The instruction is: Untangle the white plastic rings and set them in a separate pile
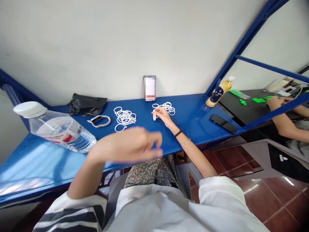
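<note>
My left hand (130, 145) is raised close to the camera above the front edge of the table, slightly blurred. Its thumb and curled fingers stand apart, and nothing shows between them. Farther back, my right hand (163, 116) pinches a white plastic ring (154, 116), seen nearly edge-on, just over the table. Right beside that hand lies a small group of white rings (169, 105). A larger pile of similar rings (125, 117) rests left of centre, beyond my left hand; several overlap, and some have a small clip-like end.
On the blue table (145, 124) stand a large water bottle (65, 132), a black plastic bag (87, 104) and a watch (98, 120) at left. A phone (150, 88) leans on the wall. Rightward are a juice bottle (219, 91), another phone (223, 123) and another person's arm (285, 122).
</note>
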`<state>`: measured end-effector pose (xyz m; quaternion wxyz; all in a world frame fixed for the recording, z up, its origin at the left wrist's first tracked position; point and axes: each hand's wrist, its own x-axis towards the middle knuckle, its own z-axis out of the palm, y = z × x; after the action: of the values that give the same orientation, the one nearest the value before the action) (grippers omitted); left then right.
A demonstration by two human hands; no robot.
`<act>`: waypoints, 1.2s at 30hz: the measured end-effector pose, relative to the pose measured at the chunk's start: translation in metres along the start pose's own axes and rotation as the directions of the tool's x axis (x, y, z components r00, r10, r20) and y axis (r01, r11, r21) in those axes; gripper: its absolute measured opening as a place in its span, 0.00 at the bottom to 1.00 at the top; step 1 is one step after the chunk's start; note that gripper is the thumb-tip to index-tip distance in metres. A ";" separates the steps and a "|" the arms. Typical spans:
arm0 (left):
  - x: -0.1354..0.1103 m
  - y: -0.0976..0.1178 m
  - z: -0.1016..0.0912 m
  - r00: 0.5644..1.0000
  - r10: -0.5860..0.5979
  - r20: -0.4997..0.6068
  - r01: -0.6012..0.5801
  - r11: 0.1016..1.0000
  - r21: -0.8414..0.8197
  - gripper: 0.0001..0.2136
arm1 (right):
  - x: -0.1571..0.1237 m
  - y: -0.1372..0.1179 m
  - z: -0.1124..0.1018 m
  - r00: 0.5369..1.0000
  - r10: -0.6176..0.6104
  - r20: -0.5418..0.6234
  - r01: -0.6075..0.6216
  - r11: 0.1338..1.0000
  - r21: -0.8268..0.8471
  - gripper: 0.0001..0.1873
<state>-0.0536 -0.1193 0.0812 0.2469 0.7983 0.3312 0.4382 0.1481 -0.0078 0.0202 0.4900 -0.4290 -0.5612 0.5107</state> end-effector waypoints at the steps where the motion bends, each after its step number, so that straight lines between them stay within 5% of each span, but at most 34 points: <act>1: 0.015 -0.010 -0.001 0.999 -0.009 0.051 0.009 1.000 0.004 0.10 | 0.001 0.001 0.000 1.000 -0.016 -0.010 0.016 1.000 0.000 0.16; 6: 0.072 -0.075 0.028 0.973 -0.207 -0.104 0.214 0.976 0.051 0.26 | 0.004 0.003 -0.003 0.998 -0.018 -0.055 0.018 1.000 -0.012 0.20; 10: 0.068 -0.103 0.058 0.946 -0.324 0.032 0.326 0.941 -0.088 0.30 | 0.004 0.002 -0.004 0.994 -0.036 -0.106 0.036 0.999 0.001 0.22; 21: 0.058 -0.112 0.067 0.940 -0.338 -0.052 0.324 0.929 -0.182 0.21 | 0.000 -0.001 0.000 0.996 -0.030 -0.086 0.025 0.998 -0.063 0.21; 36: 0.049 -0.115 0.059 0.968 -0.164 -0.189 0.189 0.975 0.119 0.19 | -0.002 0.000 -0.002 0.988 -0.154 0.031 0.157 0.978 -0.135 0.15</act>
<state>-0.0189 -0.0132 -0.0008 0.1993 0.7382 0.4510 0.4603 0.1504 -0.0091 0.0200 0.4922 -0.4111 -0.6317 0.4355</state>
